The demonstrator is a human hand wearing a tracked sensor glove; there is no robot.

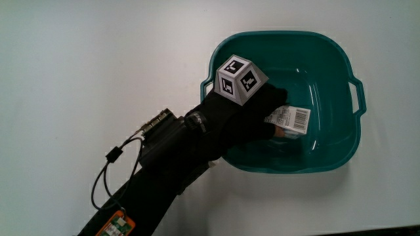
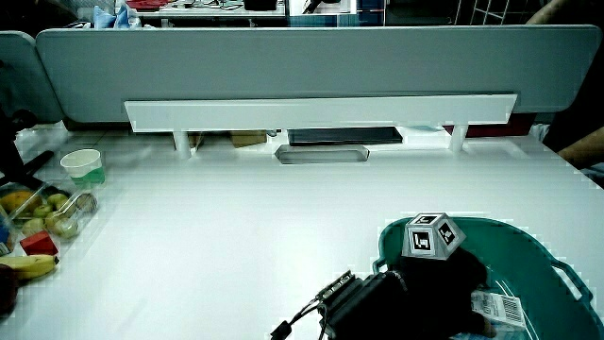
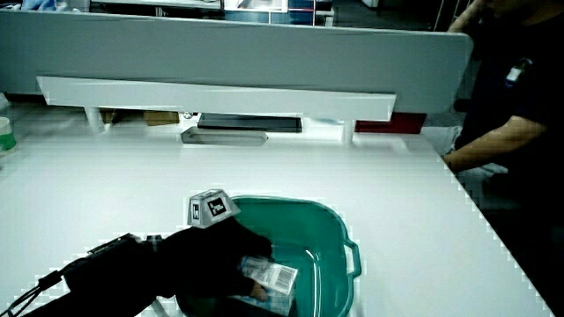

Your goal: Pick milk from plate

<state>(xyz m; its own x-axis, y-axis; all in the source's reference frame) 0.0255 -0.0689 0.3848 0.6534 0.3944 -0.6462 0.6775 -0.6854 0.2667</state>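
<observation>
Item: milk carton [image 1: 289,119], lying in the teal basin [image 1: 341,72]. My hand [image 1: 252,115] covers it, fingers curled around it. I judge it light, slightly crushable; grip across its flat sides.

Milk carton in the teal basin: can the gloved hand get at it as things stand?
Probably yes. The hand is already inside the teal basin, over the milk carton, with nothing between them; the basin's open top leaves the way free.
</observation>
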